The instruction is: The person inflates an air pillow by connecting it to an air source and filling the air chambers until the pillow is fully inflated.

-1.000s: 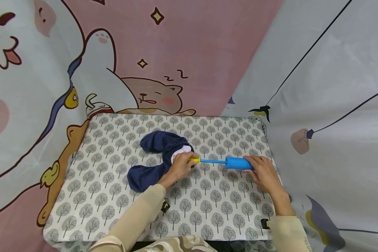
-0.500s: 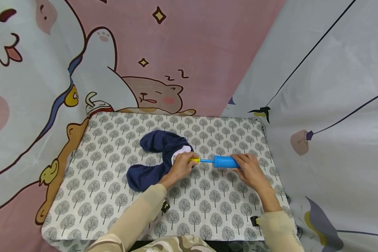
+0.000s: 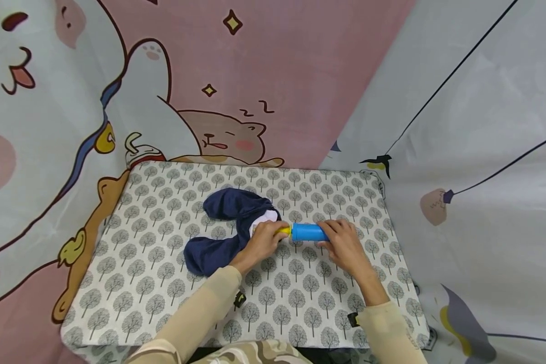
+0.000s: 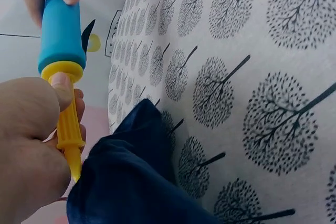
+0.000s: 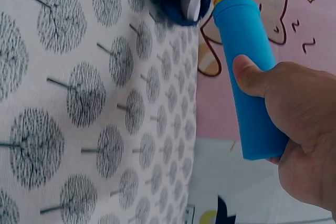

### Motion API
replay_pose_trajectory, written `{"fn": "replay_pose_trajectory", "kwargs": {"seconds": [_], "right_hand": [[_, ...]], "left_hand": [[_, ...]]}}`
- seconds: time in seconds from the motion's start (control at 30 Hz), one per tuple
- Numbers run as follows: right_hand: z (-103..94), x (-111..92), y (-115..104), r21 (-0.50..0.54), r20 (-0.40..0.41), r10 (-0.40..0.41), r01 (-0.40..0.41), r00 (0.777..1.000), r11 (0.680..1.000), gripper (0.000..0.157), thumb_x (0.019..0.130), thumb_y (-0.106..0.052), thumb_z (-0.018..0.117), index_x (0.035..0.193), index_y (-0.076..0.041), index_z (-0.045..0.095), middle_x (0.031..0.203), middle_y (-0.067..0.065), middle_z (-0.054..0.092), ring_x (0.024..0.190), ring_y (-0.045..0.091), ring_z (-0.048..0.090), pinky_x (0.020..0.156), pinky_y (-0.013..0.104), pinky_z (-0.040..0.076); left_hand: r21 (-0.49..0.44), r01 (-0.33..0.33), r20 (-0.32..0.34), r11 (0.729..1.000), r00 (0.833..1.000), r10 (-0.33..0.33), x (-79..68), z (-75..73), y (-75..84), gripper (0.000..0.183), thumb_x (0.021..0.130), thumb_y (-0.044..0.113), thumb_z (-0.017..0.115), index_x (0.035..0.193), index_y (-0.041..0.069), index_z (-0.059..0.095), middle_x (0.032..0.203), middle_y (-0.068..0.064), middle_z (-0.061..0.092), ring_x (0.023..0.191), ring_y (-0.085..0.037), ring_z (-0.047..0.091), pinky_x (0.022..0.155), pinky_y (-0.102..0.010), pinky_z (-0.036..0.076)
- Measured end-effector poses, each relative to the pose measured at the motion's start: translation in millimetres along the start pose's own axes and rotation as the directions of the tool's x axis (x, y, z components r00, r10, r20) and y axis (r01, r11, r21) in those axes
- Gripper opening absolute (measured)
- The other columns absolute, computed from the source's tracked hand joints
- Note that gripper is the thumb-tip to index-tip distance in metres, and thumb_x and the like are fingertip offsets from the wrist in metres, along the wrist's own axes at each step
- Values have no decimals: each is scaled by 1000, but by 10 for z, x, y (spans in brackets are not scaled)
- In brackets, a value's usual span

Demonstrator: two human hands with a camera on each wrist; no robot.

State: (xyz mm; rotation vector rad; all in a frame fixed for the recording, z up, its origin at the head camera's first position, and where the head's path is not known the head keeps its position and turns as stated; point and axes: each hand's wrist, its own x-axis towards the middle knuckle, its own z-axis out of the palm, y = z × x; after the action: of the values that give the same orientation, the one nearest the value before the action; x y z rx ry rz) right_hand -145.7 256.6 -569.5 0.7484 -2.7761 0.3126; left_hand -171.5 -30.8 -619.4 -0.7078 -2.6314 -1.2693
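Observation:
A blue hand air pump (image 3: 306, 232) with a yellow nozzle end (image 4: 67, 121) lies level between my two hands. My right hand (image 3: 346, 246) grips its blue barrel, thumb on the near side in the right wrist view. My left hand (image 3: 259, 242) holds the yellow end, thumb pressed along it, just behind the barrel. The nozzle's tip meets a navy cloth U-shaped neck pillow (image 3: 211, 253), and in the left wrist view it goes out of sight at the fabric's edge. A white inner piece (image 3: 265, 217) shows at the pillow's curve, partly behind my left hand.
The table (image 3: 132, 283) has a cloth printed with grey trees. Printed fabric walls (image 3: 296, 76) rise at its back, left and right sides. Small black clips (image 3: 239, 299) sit by both wrists.
My right hand has slid the blue barrel leftward, up to the left hand, so the thin blue rod has gone inside it. The left hand and pillow have stayed put.

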Motion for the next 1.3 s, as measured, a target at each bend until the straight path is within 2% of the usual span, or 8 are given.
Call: {"fn": "replay_pose_trajectory", "kwargs": {"seconds": [0.27, 0.4, 0.57, 0.7, 0.83, 1.03, 1.1, 1.3], "right_hand": [[-167, -202, 307, -21, -4, 33, -33, 999, 999, 62, 91, -23, 95, 147, -8, 71, 138, 20, 77, 125, 49, 66, 114, 70, 47], [-267, -318, 476, -62, -10, 49, -49, 999, 997, 63, 91, -21, 95, 148, -8, 71, 139, 21, 76, 126, 49, 65, 115, 70, 45], [-390, -428, 651, -64, 1, 75, -75, 997, 995, 64, 91, -18, 94, 148, -7, 69, 140, 23, 75, 127, 52, 63, 113, 71, 43], [-451, -474, 715, -51, 1, 92, -91, 996, 995, 65, 89, -15, 94, 148, -6, 69, 141, 24, 75, 125, 53, 63, 112, 72, 44], [-372, -464, 671, -62, -1, 57, -57, 998, 996, 63, 89, -16, 95, 147, -5, 71, 138, 24, 76, 122, 53, 67, 109, 71, 51], [-100, -411, 460, -51, 2, 24, -24, 1000, 998, 61, 92, -16, 94, 148, -4, 71, 137, 23, 76, 121, 52, 68, 107, 70, 54], [-42, -366, 381, -57, -11, 17, -18, 1000, 998, 62, 91, -17, 95, 148, -5, 71, 138, 22, 76, 121, 51, 67, 107, 69, 53], [51, -162, 133, -90, -29, 9, -12, 1000, 996, 65, 88, -19, 98, 147, -8, 72, 137, 19, 77, 122, 49, 67, 107, 68, 53]], "left_hand": [[42, 3, 42, 999, 999, -5, 53, -92, 90, 26, 105, 16, 79, 130, 8, 83, 118, -11, 87, 100, -33, 81, 91, -48, 65], [47, -28, 2, 999, 1000, 28, 55, -24, -33, 24, 104, 20, 81, 127, 13, 84, 112, -8, 88, 92, -29, 80, 83, -47, 65], [90, -38, -20, 995, 999, 40, 59, 115, -252, 25, 105, 25, 80, 129, 17, 83, 113, -4, 88, 92, -25, 80, 82, -43, 64], [91, -42, -22, 995, 999, 44, 53, 117, -263, 24, 105, 23, 80, 128, 16, 83, 114, -4, 88, 93, -25, 81, 83, -43, 65], [110, -54, -11, 993, 998, 55, 34, 43, -118, 25, 103, 19, 81, 127, 12, 84, 115, -8, 88, 96, -29, 83, 85, -48, 67], [81, -38, -5, 996, 999, 39, 11, 137, -148, 28, 102, 15, 82, 129, 9, 84, 117, -11, 87, 99, -32, 83, 91, -50, 67], [58, -26, -3, 998, 1000, 26, 9, 115, -86, 27, 101, 13, 83, 127, 7, 84, 117, -13, 87, 100, -35, 82, 93, -53, 67], [98, -54, -36, 994, 998, 58, 15, 111, -30, 23, 104, 17, 80, 124, 7, 84, 113, -12, 88, 96, -32, 81, 89, -49, 66]]}}
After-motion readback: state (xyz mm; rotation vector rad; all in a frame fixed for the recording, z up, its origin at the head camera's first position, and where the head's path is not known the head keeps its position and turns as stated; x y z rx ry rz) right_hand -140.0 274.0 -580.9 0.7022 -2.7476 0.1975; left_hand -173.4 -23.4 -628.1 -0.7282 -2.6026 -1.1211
